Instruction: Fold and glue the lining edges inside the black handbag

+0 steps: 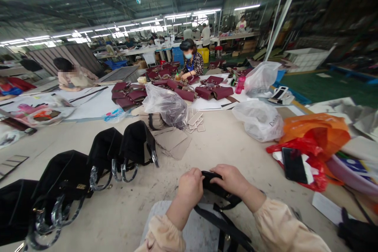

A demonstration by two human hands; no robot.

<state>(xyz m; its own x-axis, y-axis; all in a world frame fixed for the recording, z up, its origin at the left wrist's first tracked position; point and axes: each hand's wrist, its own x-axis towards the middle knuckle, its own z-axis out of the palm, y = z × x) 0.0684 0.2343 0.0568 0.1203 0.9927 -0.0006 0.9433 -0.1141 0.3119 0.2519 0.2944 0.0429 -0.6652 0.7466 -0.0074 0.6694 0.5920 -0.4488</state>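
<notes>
The black bag piece (213, 181) sits at the near edge of the tabletop (230, 138), right in front of me, pinched between both hands. My left hand (190, 189) is curled into a loose fist on its left end, and my right hand (233, 181) lies over the top edge with the fingers folded down, so both are closed on it. A black strap (220, 224) runs from under my right wrist down toward me.

My fingers hide whatever I am working at, so I cannot tell the exact spot. To do this well, I judge, the two grips should pull evenly, with the top edge level and the strap left flat rather than twisted.

To my left stands a row of black handbags (103, 153), their handles (97, 179) wrapped in clear film. I should take care not to nudge them with my elbow. Beyond them lie cardboard pieces (173, 141) beside a clear plastic sack (167, 104). On my right a phone (293, 164) rests on a red plastic bag (313, 157). Farther off, burgundy bags (212, 91) cover the tabletop, where a co-worker (191, 61) sits.
</notes>
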